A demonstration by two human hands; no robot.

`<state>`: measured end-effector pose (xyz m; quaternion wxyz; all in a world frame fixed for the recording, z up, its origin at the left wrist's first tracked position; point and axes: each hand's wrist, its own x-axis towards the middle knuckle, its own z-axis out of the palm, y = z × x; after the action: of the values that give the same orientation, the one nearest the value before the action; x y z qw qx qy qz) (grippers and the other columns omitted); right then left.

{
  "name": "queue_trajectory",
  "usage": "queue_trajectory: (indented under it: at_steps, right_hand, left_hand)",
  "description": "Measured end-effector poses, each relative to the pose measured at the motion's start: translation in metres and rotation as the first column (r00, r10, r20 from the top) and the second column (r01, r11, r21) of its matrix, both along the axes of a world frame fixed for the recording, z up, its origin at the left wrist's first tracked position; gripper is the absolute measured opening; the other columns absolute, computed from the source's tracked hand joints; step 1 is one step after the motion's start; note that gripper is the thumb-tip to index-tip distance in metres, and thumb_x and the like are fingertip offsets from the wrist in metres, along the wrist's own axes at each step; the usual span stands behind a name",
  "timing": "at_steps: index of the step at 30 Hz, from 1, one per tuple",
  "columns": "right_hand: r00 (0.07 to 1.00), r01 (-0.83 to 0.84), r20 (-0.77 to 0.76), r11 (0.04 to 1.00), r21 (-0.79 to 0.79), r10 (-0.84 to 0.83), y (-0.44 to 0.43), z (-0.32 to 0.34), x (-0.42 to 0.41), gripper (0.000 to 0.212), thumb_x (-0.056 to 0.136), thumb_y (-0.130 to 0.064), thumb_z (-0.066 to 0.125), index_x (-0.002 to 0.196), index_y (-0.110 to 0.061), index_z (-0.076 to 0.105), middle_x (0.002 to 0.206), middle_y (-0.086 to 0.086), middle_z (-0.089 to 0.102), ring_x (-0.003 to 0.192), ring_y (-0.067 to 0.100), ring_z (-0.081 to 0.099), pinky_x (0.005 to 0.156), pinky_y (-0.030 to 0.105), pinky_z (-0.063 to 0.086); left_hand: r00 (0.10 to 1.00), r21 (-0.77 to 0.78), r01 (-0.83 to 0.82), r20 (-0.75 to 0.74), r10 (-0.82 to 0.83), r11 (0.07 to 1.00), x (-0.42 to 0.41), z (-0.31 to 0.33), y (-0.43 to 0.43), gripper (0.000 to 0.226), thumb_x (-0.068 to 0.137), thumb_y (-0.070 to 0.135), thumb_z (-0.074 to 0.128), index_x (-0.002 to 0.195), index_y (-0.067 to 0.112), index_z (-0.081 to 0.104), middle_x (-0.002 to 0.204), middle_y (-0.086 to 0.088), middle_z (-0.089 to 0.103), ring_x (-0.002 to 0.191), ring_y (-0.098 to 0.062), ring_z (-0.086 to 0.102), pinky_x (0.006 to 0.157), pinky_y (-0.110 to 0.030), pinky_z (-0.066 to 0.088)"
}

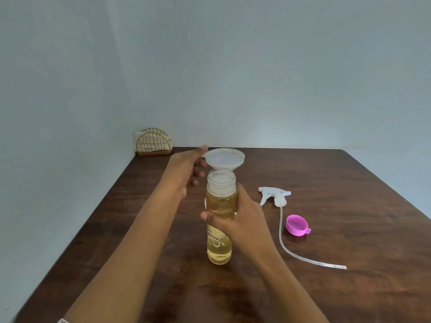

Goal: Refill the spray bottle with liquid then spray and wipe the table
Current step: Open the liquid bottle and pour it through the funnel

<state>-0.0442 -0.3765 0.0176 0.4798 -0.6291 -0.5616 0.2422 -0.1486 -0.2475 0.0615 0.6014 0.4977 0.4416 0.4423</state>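
My right hand [240,220] is wrapped around the middle of a clear, uncapped bottle [219,248] that is nearly full of yellow liquid and upright at the table's centre. Just behind its mouth is a white funnel [225,157]. My left hand [186,173] holds the funnel by the left edge of its rim. The funnel's stem and whatever it rests in are hidden behind the bottle. A white spray head [275,197] with its long dip tube [293,250] lies on the table to the right.
A pink cap [296,225] lies open side up right of the tube. A gold wire napkin holder [154,143] stands in the far left corner against the wall. The brown wooden table [349,287] meets walls at the left and the back.
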Motion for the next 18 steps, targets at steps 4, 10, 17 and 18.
queue_trajectory:
  at_steps: [4,10,17,18]
  right_hand:
    - [1.000,-0.018,-0.017,1.000,0.015,0.019,-0.002,0.021,0.018,0.051,0.064,-0.040,0.082,0.104,-0.042,0.051,0.100,-0.024,0.066,0.093,-0.012,0.060,0.079,0.012,0.048]
    - [1.000,-0.012,0.029,0.999,0.044,0.011,-0.004,0.072,0.059,0.050,0.065,-0.037,0.082,0.109,-0.036,0.057,0.094,-0.019,0.071,0.082,-0.009,0.065,0.063,0.006,0.048]
    - [0.989,0.019,0.148,0.999,0.038,-0.024,0.020,0.096,0.099,0.049,0.066,-0.037,0.081,0.107,-0.029,0.057,0.096,-0.014,0.071,0.086,-0.003,0.066,0.076,0.021,0.051]
    - [0.985,0.026,0.170,0.999,0.033,-0.031,0.024,0.097,0.103,0.049,0.066,-0.037,0.081,0.108,-0.029,0.056,0.096,-0.013,0.070,0.087,-0.001,0.066,0.078,0.023,0.051]
  left_hand:
    - [1.000,0.024,-0.014,-0.023,0.015,1.000,0.002,-0.001,0.002,0.010,0.088,0.022,0.065,0.088,0.013,0.070,0.068,0.001,0.058,0.044,-0.008,0.047,0.036,-0.020,0.031]
    - [1.000,0.009,0.002,-0.012,-0.002,1.000,-0.001,-0.001,0.002,0.009,0.086,0.019,0.067,0.090,0.013,0.072,0.068,0.001,0.060,0.044,-0.006,0.049,0.036,-0.017,0.033]
    - [0.998,-0.027,-0.015,0.059,0.016,1.000,-0.001,-0.004,-0.003,0.010,0.083,0.016,0.070,0.092,0.011,0.072,0.063,0.001,0.061,0.041,-0.004,0.047,0.035,-0.016,0.034]
    - [0.998,-0.027,-0.022,0.058,0.024,0.999,-0.001,-0.004,-0.003,0.010,0.083,0.016,0.070,0.091,0.011,0.072,0.063,0.001,0.062,0.041,-0.004,0.048,0.035,-0.016,0.034]
